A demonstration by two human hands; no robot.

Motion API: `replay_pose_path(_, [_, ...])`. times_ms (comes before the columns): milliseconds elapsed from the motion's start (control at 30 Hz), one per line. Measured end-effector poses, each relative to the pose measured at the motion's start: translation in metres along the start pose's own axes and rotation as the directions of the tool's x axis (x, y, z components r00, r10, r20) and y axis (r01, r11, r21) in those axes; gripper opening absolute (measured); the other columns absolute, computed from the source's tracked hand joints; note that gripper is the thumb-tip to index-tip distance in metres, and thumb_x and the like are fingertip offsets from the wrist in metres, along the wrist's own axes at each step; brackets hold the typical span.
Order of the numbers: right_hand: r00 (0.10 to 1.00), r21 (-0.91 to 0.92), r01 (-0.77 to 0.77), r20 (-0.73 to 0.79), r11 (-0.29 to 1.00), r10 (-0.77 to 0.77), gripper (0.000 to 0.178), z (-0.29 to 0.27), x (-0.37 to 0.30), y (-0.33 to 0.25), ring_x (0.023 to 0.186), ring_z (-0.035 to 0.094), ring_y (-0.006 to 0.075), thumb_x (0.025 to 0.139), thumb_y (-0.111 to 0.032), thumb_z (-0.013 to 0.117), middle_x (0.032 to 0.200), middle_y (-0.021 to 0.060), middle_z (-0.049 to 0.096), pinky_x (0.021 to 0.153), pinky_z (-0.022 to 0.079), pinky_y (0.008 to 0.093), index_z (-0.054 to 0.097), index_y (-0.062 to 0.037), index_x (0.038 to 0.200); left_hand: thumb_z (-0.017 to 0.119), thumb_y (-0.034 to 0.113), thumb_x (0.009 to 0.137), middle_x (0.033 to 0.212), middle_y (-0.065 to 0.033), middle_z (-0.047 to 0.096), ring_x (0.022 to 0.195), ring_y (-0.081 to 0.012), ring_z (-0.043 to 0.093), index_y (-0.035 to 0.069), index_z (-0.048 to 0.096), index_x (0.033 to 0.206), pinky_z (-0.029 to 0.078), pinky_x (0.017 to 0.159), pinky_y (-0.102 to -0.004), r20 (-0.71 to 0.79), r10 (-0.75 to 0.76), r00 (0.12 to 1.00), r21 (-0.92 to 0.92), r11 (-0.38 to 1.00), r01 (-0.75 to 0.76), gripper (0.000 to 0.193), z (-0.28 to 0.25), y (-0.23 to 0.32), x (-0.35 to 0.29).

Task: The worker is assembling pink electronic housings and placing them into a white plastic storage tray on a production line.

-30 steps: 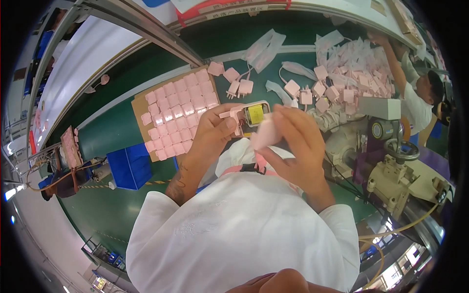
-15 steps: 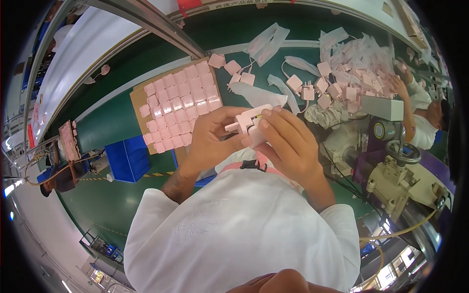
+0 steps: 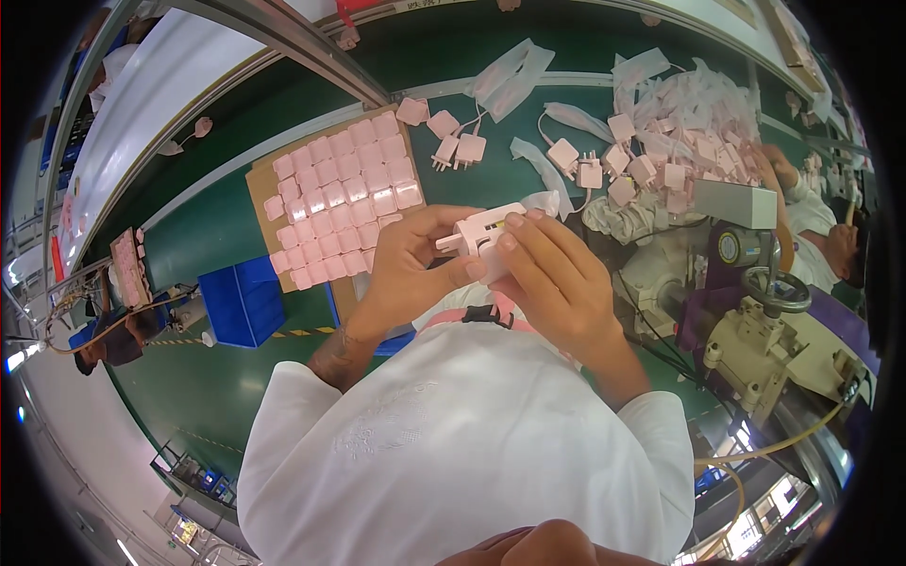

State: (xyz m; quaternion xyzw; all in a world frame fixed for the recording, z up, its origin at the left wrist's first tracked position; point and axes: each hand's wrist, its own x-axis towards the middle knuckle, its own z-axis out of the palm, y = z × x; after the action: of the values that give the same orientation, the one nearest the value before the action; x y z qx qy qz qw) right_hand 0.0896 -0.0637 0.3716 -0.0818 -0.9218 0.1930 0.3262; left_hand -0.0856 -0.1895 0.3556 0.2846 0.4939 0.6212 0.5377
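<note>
Both hands are closed on a pale pink plug charger (image 3: 488,226) in front of my chest. My left hand (image 3: 401,274) grips its left end, the thumb along the lower side, and a prong-like part sticks out there. My right hand (image 3: 566,278) lies over the right end, fingertips pressed on the top. A dark slot with a bit of yellow shows in the casing between my fingers. Behind the right fingers a piece of clear plastic sleeve (image 3: 543,201) peeks out. Beyond my left hand, rows of pink charger pieces (image 3: 340,193) cover a cardboard sheet (image 3: 261,189).
Loose pink chargers with cables (image 3: 460,149) lie on the green belt (image 3: 189,236), beside a heap of bagged ones (image 3: 694,113). At right stands a machine with a handwheel (image 3: 779,291); a co-worker's arm (image 3: 779,170) reaches in behind it. A blue bin (image 3: 241,302) sits at left.
The plastic sleeve beyond my hands has slipped toward me and is mostly hidden now. The dark gap in the charger's casing looks narrower. Both hands keep nearly the same place.
</note>
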Motion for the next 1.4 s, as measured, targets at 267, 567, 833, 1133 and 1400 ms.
replay_pose_path(267, [1.000,-0.011,-0.020,-0.019,1.000,0.020,0.051,0.002,-0.014,0.005,0.105,0.067,0.0381,0.071,-0.009,0.086,0.118,0.0191,0.069,0.087,0.059,0.0423,0.066,0.0039,0.116,0.075,0.004,0.089,0.119,-0.0118,0.067,0.109,-0.0157,0.064,-0.006,0.058,0.129,0.054,0.097,-0.0328,-0.030,0.020,0.999,0.096,0.995,-0.017,0.044,0.021,-0.008,-0.002])
replay_pose_path(567, [0.995,-0.058,-0.047,-0.095,0.997,0.041,0.049,-0.004,-0.009,0.016,0.107,0.065,0.0317,0.077,-0.018,0.085,0.122,0.0177,0.065,0.092,0.054,0.0400,0.066,0.0007,0.118,0.071,0.014,0.088,0.123,-0.0128,0.064,0.107,-0.0195,0.066,-0.002,0.054,0.134,0.055,0.090,-0.0345,-0.104,-0.222,0.969,-0.521,0.843,0.137,0.052,0.008,-0.037,0.006])
replay_pose_path(833, [0.764,0.738,-0.534,0.213,0.412,0.609,0.032,-0.007,-0.034,0.015,0.096,0.061,0.0181,0.088,-0.016,0.075,0.104,0.0096,0.062,0.085,0.050,0.0328,0.069,0.0013,0.114,0.075,0.025,0.083,0.134,-0.0141,0.057,0.110,-0.0235,0.065,0.000,0.049,0.137,0.054,0.091,-0.0377,0.203,-0.137,0.969,-0.514,0.828,0.225,0.065,0.032,-0.032,-0.001])
replay_pose_path(1133, [0.741,0.752,-0.570,0.296,0.331,0.603,0.019,-0.015,-0.038,0.012,0.084,0.061,0.0134,0.085,-0.008,0.075,0.097,0.0086,0.063,0.072,0.048,0.0253,0.073,0.0048,0.098,0.075,0.041,0.089,0.110,-0.0051,0.066,0.088,-0.0095,0.064,0.002,0.057,0.130,0.052,0.068,-0.0245,0.176,-0.192,0.965,-0.097,0.973,0.211,0.060,0.025,-0.040,-0.001])
replay_pose_path(1400, [0.738,0.743,-0.564,0.257,0.361,0.624,0.010,-0.015,-0.042,0.009,0.076,0.060,0.0133,0.079,-0.001,0.077,0.092,0.0095,0.065,0.065,0.047,0.0260,0.075,0.0030,0.088,0.075,0.047,0.090,0.100,-0.0021,0.066,0.079,-0.0047,0.060,0.001,0.063,0.121,0.046,0.060,-0.0199,0.164,-0.221,0.961,-0.165,0.955,0.248,0.056,0.030,-0.045,0.001])
